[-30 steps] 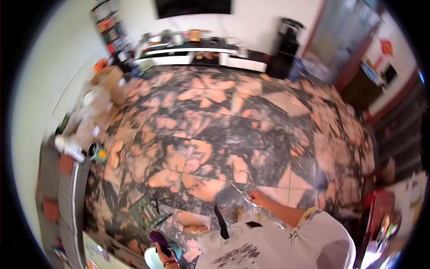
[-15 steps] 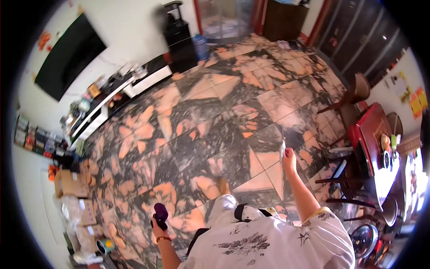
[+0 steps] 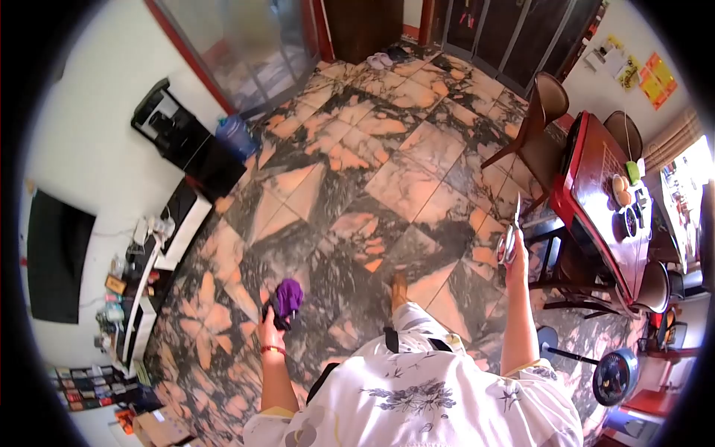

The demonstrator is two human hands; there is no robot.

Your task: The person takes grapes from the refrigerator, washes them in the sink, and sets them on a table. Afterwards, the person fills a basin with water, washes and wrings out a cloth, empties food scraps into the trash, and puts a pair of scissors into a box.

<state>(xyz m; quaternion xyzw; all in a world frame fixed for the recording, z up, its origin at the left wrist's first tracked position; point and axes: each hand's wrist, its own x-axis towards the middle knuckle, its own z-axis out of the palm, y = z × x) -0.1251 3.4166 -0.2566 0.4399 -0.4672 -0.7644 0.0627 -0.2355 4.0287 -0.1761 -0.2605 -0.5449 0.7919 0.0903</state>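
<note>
My left hand (image 3: 272, 334) is closed around a soft-looking purple and black bundle (image 3: 289, 298), held out over the floor at my left. What kind of thing the bundle is I cannot tell. On the other side, my right hand (image 3: 516, 262) grips a pair of scissors (image 3: 509, 243) by the handles, blades pointing up and away from me. The hand partly covers the handles. Nearest to the scissors is the red-edged wooden table (image 3: 596, 195), a short way off to the right.
Marbled tiles cover the floor (image 3: 335, 261). Chairs, one of them brown (image 3: 546, 119), surround the table. A standing fan (image 3: 615, 376) is at the lower right. On the left are a low TV cabinet (image 3: 182, 231), a black water dispenser (image 3: 186, 138), a blue water bottle (image 3: 237, 136) and a cardboard box (image 3: 160, 428).
My view has turned to the right and moved forward, so the table and chairs appear closer. Both hands still hold their things, and the scissors show more plainly.
</note>
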